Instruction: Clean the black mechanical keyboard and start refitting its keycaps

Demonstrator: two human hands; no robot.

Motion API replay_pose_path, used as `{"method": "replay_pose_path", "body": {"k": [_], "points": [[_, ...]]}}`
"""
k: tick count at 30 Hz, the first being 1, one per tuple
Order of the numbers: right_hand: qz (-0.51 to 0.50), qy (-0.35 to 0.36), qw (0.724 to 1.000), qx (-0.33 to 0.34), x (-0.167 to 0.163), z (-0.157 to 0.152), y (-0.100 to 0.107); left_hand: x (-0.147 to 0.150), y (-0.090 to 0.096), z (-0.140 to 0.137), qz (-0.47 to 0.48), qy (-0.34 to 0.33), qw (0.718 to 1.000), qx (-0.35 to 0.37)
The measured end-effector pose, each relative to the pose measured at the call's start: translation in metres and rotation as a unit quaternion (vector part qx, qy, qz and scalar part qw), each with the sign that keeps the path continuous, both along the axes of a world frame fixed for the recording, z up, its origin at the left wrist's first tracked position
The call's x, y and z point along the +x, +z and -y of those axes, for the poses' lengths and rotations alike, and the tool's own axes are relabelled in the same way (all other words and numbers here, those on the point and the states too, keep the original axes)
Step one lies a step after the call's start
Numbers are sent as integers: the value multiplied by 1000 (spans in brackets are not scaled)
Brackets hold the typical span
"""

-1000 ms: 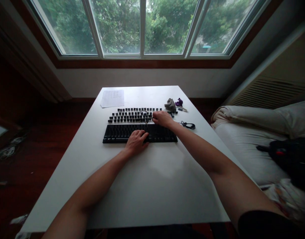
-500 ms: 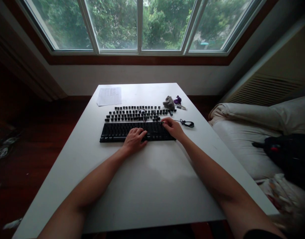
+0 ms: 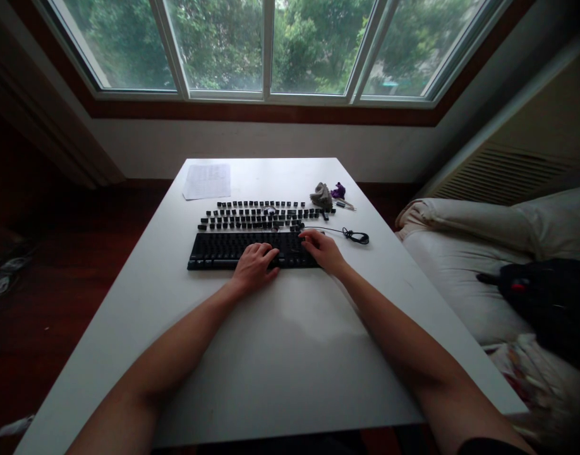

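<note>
A black keyboard (image 3: 214,251) lies lengthwise across the white table. My left hand (image 3: 255,260) rests on its front middle part, with fingers spread and the thumb near the front edge. My right hand (image 3: 324,249) is over the keyboard's right part. Its thumb and fingertips come together at the upper keys; whatever is between them is too small to make out. Just behind the keyboard, loose black keycaps (image 3: 233,220) stand in several rows. The keyboard's cable (image 3: 357,237) lies coiled to the right of my right hand.
At the table's (image 3: 280,360) back left lies a printed paper sheet (image 3: 207,181). A grey cloth (image 3: 321,196), a purple cloth (image 3: 338,191) and a small slim tool (image 3: 345,205) lie at the back right. Beside the table is a pale sofa (image 3: 446,272) with a dark bag (image 3: 546,303).
My right hand has moved a little to the left along the keyboard's upper right keys. The left hand stays on the keyboard. The view has shifted slightly.
</note>
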State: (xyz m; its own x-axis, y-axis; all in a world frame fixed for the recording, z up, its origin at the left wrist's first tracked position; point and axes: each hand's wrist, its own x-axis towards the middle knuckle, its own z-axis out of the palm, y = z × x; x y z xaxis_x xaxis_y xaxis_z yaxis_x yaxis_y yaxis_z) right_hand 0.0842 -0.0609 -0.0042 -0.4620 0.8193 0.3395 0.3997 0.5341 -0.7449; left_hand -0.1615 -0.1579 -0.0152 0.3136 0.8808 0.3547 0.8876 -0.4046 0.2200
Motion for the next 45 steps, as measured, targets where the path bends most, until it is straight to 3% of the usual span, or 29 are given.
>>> {"method": "replay_pose_path", "body": {"k": [6,15,21,28,33,45], "points": [[68,55,995,41,-7,12,0,-1,0,0,-2,-7,1000,0],[115,37,991,66,6,11,-4,-1,0,2,11,-7,1000,-4],[127,68,984,109,4,9,-4,0,-1,2,10,-7,1000,-4],[156,22,985,73,1,2,-7,0,-1,2,7,-6,1000,-2],[139,30,989,44,3,1,-6,0,0,2,13,-4,1000,-5],[153,36,985,71,0,8,-5,0,-1,1,13,-11,1000,-1]]}}
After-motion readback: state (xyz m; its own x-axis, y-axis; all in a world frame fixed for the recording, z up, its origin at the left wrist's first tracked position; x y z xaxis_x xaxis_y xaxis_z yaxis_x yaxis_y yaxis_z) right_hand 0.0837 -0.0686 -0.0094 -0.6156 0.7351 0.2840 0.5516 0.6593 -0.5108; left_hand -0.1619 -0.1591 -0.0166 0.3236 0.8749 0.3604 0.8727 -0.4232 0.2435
